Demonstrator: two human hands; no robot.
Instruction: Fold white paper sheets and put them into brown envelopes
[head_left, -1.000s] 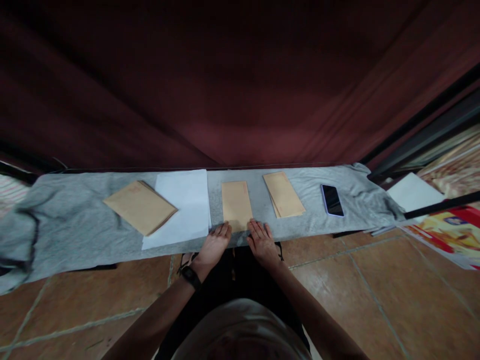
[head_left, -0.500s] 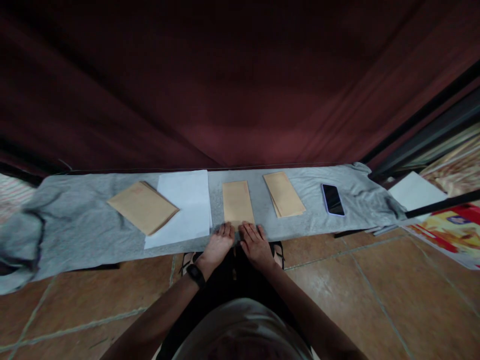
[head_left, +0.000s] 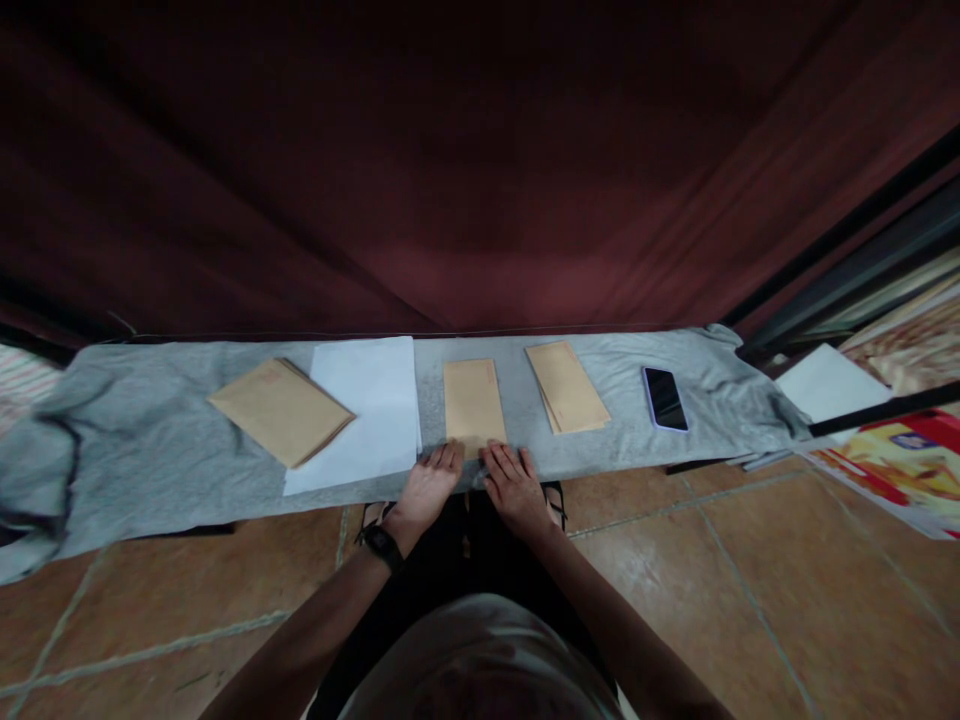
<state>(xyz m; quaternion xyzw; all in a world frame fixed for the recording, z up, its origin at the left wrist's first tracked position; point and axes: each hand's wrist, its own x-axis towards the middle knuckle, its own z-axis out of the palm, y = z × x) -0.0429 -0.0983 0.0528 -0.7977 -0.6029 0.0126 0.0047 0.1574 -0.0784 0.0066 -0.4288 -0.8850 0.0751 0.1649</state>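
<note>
A brown paper envelope lies lengthwise in front of me on a grey cloth. My left hand rests its fingertips on the envelope's near left corner, fingers laid out rather than wrapped. At the near right corner, my right hand lies flat with its fingers slightly spread. Both hands cover part of the near edge, so that end is partly hidden. A stack of brown envelopes sits at the left, overlapping white paper sheets. Another small stack of envelopes lies to the right.
A phone with a pale purple case lies farther right on the grey cloth, which covers a narrow bench. Dark red fabric hangs behind it. A red and yellow printed box is at the right edge, above a tiled floor.
My left hand has shifted slightly left along the envelope's near edge. My right hand stays nearly in place. The stacks, sheets and phone lie as before.
</note>
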